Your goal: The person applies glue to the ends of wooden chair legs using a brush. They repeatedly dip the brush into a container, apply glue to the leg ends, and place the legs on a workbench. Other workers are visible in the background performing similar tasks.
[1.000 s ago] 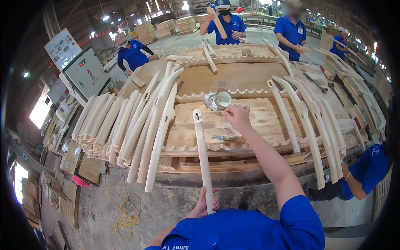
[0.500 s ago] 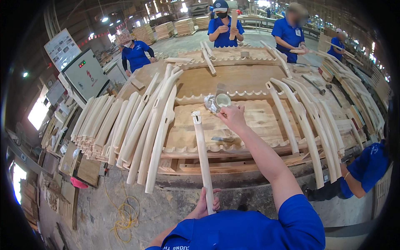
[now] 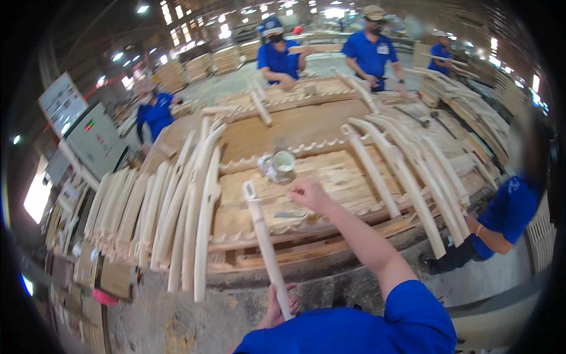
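Overhead lamps light a wide woodworking hall around us, with stacked timber far back and a grey control cabinet [image 3: 97,141] at our left. We stand at a big pale wooden table [image 3: 306,127] with scalloped rails, covered in curved wooden parts.

Our left hand [image 3: 277,307] is clamped around the lower end of a long, slim, pale wooden leg piece [image 3: 265,248], low in the view, close to our blue shirt. The piece runs lengthwise almost straight away from us, leaning slightly to the left as it goes up. Its far end reaches over the near edge of the table, just left of our right hand. That far end is squared off and shows a small dark notch or slot. The wood is bare, smooth and light cream, of nearly even width along its length.

Our right hand [image 3: 308,193] is stretched out over the table with the fingers drawn together, pinched; whether something small sits between them we cannot tell. Just beyond it stands a small open metal tin [image 3: 282,163] with a pale inside. A small dark blade-like tool [image 3: 290,215] lies on the boards just below the right hand.

Rows of similar curved pale pieces [image 3: 177,218] lie across the table's left side, and another row [image 3: 413,171] lies on its right. Other people in blue shirts [image 3: 371,53] work at the far side, and one more person's arm [image 3: 495,233] shows at our right.
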Available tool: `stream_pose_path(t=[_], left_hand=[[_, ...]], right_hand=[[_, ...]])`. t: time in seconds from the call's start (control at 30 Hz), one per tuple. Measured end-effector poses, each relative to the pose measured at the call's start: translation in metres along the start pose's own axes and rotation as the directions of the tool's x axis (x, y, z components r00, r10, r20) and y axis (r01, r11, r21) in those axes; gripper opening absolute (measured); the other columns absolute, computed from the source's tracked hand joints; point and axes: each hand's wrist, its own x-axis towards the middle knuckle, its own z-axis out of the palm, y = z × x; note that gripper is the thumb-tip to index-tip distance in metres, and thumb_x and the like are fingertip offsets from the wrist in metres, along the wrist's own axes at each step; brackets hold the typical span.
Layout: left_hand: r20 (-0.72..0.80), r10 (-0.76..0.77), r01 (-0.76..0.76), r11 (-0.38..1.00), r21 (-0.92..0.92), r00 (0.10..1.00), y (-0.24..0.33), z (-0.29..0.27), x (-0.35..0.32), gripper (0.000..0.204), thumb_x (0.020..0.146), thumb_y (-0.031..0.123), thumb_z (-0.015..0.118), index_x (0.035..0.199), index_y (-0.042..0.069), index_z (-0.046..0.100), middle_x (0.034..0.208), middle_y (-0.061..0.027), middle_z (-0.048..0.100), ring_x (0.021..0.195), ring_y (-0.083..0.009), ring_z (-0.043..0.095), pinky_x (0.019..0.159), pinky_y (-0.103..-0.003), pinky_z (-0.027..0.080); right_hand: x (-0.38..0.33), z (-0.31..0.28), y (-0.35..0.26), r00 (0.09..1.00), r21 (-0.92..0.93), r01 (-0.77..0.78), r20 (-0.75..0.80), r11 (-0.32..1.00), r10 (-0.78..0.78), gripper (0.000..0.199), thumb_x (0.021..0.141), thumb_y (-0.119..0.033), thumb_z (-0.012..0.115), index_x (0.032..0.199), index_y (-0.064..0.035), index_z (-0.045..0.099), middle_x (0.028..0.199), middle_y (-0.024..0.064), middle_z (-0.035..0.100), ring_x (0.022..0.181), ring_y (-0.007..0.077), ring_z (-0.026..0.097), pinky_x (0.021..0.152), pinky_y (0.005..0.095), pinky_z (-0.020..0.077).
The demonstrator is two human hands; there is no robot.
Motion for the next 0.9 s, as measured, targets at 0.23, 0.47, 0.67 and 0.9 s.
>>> stream_pose_path(t=[0.23,0.47,0.67,0.9], left_hand=[[-0.129,-0.001,0.015,0.994,0.108,0.992,0.003,-0.02,0.006,0.075,0.077,0.07,0.044,0.129,0.016,0.039,0.063,-0.0013,0.048,0.052,-0.0148,0.045,0.046,-0.029,0.041],[-0.323,0.007,-0.002,1.0,0.016,0.946,-0.011,-0.039,0.022,0.077,0.076,0.071,0.042,0.129,0.015,0.039,0.062,-0.0033,0.047,0.051,-0.0157,0.043,0.046,-0.028,0.037],[-0.267,-0.063,0.071,0.997,0.018,0.962,-0.016,-0.035,0.03,0.081,0.073,0.076,0.038,0.128,0.016,0.041,0.061,-0.0037,0.045,0.052,-0.0172,0.042,0.048,-0.029,0.036],[-0.155,-0.097,0.093,0.995,-0.034,0.983,-0.014,-0.048,0.019,0.086,0.07,0.081,0.033,0.127,0.017,0.044,0.06,-0.0042,0.044,0.052,-0.0189,0.041,0.05,-0.03,0.034]], right_hand=[[-0.04,-0.01,0.028,0.915,0.267,-0.234,-0.263,0.935,0.305,0.02,0.087,-0.022,0.056,0.088,-0.0016,0.056,0.064,0.003,0.049,0.058,0.0092,0.045,0.053,0.0261,0.0394],[-0.064,-0.012,0.016,0.859,0.3,-0.095,-0.457,0.949,0.23,0.014,0.089,-0.016,0.052,0.088,-0.0018,0.052,0.063,-0.0001,0.049,0.053,0.0058,0.044,0.047,0.0229,0.0379],[-0.062,-0.011,0.02,0.829,0.446,-0.163,-0.422,0.88,0.367,0.02,0.091,-0.02,0.049,0.084,-0.002,0.051,0.06,0.0038,0.052,0.049,0.0091,0.049,0.046,0.0255,0.0418],[-0.056,-0.004,0.012,0.811,0.421,-0.271,-0.386,0.866,0.441,0.022,0.092,-0.022,0.049,0.083,-0.0022,0.053,0.062,0.0009,0.049,0.053,0.006,0.046,0.048,0.022,0.04]])
